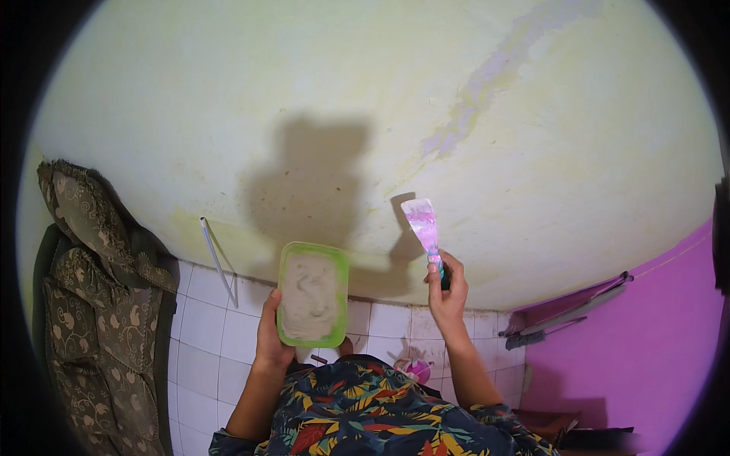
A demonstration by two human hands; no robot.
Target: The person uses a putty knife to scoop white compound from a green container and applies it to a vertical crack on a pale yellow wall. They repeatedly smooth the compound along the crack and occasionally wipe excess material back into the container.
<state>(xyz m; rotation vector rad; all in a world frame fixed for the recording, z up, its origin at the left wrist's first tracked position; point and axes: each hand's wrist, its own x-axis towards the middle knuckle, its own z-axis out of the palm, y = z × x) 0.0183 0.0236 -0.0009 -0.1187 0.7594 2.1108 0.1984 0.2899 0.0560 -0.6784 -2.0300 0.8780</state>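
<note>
My left hand (272,334) grips the left side of a green plastic tub (344,292), its thumb along the rim. Greyish-beige paste (310,296) with swirled marks fills the tub. In my right hand (449,292) a putty knife (420,224) points upward, its blade smeared white and pink; the fingers wrap its handle. The blade is in front of the pale yellow wall (532,220); whether it touches cannot be told. Above it, a bare lilac streak (475,91) runs diagonally up to the right across the wall.
A dark patterned sofa (99,334) stands at the left. A thin pale stick (219,262) leans on the wall. White floor tiles (201,334) lie below, with a pink object (414,369) near my body. Brooms or similar long-handled tools (566,311) rest by the pink wall (631,334) at right.
</note>
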